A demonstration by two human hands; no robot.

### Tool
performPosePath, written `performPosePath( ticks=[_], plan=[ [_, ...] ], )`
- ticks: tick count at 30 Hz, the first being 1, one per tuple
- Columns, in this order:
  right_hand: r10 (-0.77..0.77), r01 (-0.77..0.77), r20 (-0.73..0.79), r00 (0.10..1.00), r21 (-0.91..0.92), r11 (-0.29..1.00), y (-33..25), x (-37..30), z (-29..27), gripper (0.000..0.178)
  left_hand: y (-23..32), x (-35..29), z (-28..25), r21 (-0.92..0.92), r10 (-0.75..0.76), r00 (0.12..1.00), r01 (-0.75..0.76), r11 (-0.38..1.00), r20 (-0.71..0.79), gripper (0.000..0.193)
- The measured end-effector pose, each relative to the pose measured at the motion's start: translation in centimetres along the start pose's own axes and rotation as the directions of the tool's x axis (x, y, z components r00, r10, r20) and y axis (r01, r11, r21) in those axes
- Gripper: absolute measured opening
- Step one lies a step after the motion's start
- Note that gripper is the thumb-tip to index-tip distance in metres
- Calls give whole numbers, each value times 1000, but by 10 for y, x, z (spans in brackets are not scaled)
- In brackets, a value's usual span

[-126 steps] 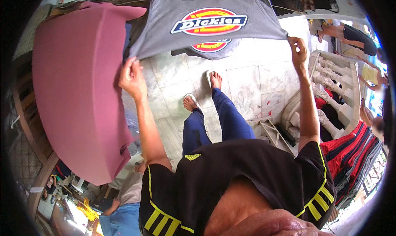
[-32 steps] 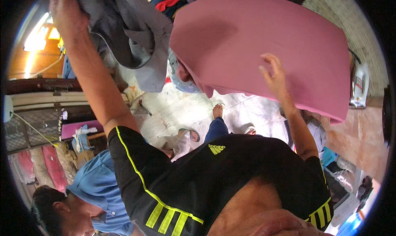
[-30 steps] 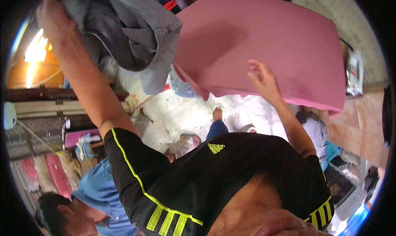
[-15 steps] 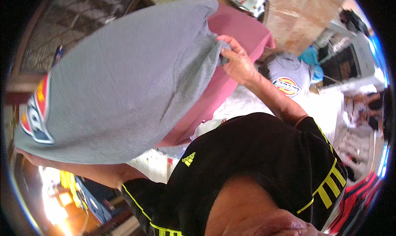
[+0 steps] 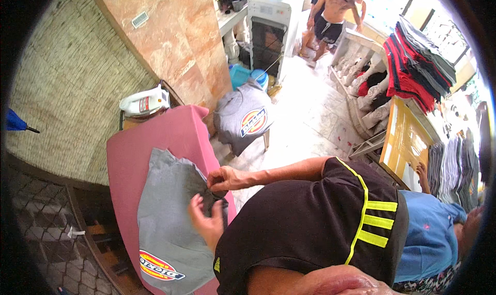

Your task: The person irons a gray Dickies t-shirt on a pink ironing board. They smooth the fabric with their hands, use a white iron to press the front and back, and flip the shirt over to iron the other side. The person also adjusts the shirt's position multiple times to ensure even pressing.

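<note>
A grey T-shirt (image 5: pixel 173 217) with a red, yellow and blue printed patch lies spread along a padded pink ironing board (image 5: pixel 126 161). The side of it nearest me is bunched, with a dark opening showing. My right hand (image 5: pixel 225 179) is closed at that edge, fingers pinched on the cloth. Just below it, my left hand (image 5: pixel 208 220) is over the shirt's edge, slightly blurred, its fingers apart and not gripping the cloth.
A white clothes iron (image 5: pixel 146 103) stands at the board's far end. Another grey shirt (image 5: pixel 242 117) is draped over a stool beyond. Folded clothes (image 5: pixel 413 70) are stacked at right by a balustrade. A person in a blue shirt (image 5: pixel 426 233) is close on my right; others stand farther off.
The grey T-shirt was held up stretched between both hands; now it lies on the board. My left hand has come off it and moved beside the right. The view has turned right.
</note>
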State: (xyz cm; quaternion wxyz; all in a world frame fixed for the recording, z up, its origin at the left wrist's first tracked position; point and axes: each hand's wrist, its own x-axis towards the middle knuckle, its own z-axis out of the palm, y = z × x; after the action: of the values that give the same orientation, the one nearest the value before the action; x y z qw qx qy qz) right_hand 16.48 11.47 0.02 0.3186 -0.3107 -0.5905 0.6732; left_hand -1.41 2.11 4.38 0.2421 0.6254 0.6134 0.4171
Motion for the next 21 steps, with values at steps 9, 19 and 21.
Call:
performPosePath(
  ticks=[9,19,21],
  plan=[
    [-123,129,-56,991,103,986,-51,-7,0,18,29,34,31,29,129,992,-129,991,3,44],
    [-425,394,55,904,-497,773,-43,7,-9,33,9,33,20,-55,13,999,-11,998,37,26],
    [-325,335,101,940,-442,832,-47,13,-23,29,20,38,17,-96,-28,1000,29,995,8,28]
  ],
)
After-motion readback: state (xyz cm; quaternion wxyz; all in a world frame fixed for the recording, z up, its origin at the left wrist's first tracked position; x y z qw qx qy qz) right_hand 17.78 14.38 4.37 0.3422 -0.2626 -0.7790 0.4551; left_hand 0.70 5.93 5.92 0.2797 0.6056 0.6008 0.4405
